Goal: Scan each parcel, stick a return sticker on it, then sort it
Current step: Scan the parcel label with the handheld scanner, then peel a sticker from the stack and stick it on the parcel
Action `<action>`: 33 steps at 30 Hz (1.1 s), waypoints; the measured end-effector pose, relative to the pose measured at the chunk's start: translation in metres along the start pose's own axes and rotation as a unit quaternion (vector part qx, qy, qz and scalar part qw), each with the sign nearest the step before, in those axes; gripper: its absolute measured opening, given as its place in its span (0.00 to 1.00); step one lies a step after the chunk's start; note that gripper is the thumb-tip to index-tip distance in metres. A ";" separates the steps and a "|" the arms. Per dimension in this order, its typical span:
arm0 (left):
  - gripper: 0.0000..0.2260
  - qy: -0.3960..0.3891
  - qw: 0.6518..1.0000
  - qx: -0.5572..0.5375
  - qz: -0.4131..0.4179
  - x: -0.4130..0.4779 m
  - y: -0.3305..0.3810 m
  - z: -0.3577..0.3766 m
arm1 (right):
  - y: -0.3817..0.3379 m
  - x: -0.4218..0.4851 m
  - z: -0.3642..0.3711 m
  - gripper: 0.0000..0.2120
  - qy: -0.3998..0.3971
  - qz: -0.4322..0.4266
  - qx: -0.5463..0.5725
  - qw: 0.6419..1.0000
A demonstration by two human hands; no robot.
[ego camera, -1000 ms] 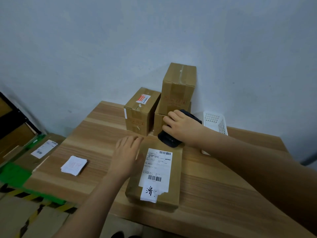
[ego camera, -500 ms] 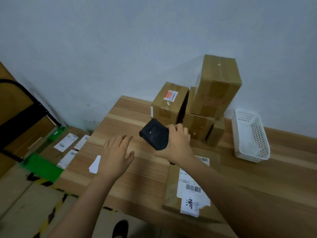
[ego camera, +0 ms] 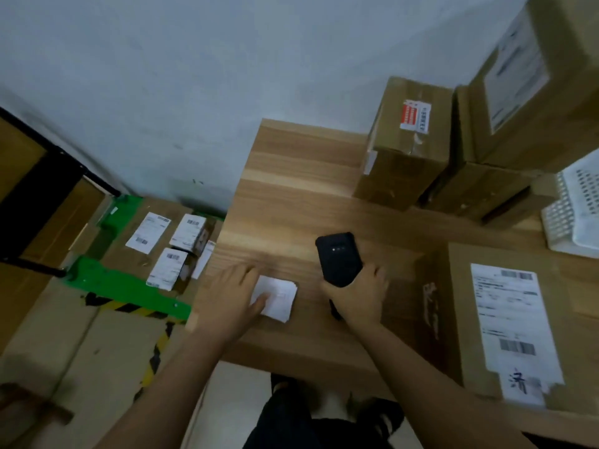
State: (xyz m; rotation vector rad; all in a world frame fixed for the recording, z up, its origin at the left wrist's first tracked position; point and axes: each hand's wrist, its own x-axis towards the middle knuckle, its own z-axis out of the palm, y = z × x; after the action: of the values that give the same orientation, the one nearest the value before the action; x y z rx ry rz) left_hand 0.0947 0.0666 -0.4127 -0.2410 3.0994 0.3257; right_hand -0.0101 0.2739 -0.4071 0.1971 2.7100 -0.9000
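Off the left end of the counter (ego camera: pixel 291 176), down on the floor, a green pallet (ego camera: pixel 129 286) carries the sorted parcels (ego camera: pixel 168 244). These brown cardboard boxes lie label-up and close together, which suggests finished ones are dropped there. On the counter's near-left corner the left hand (ego camera: pixel 233 299) lies with its fingers fairly straight, fingertips pressing the left edge of the sticker stack (ego camera: pixel 278 296). That is a small square pile of thin white paper slips lying flat on the wood, and the touch looks like the start of peeling off the top one. The picture is too blurred to tell whether a slip is already lifted. Just right of it over the counter, the right hand (ego camera: pixel 356 296) is wrapped round the lower end of the scanner (ego camera: pixel 338 259). This is a chunky black handheld with rounded corners and a matt casing, held upright and clear of the wood, probably to keep it ready while the other hand works. Further right, at the counter's near edge, lies the parcel (ego camera: pixel 505 319) in hand. It is a broad flat carton with its white barcode label facing up and no return sticker that I can see. At the counter's back edge by the wall stand the stacked boxes (ego camera: pixel 408 147), one bearing a red-and-white sticker. At the counter's right end sits a white basket (ego camera: pixel 577 205) of perforated plastic.
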 end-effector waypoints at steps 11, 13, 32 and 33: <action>0.26 -0.047 0.989 -0.133 0.034 -0.008 -0.013 0.033 | 0.002 -0.015 0.027 0.31 0.047 -0.071 -0.061 0.994; 0.26 -0.050 0.989 -0.137 0.030 -0.009 -0.013 0.034 | -0.006 -0.022 0.035 0.20 0.006 -0.132 -0.043 0.990; 0.24 -0.028 0.987 -0.161 0.005 -0.011 -0.012 0.044 | -0.024 -0.020 0.058 0.09 -0.108 -0.108 0.011 0.988; 0.24 -0.025 0.987 -0.161 0.004 -0.011 -0.012 0.045 | -0.025 -0.020 0.057 0.07 -0.110 -0.109 0.012 0.988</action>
State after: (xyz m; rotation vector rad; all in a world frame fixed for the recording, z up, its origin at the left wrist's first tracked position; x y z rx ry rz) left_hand 0.1069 0.0661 -0.4587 -0.2191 2.9824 0.8213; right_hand 0.0159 0.2184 -0.4309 -0.1879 2.5492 -0.9503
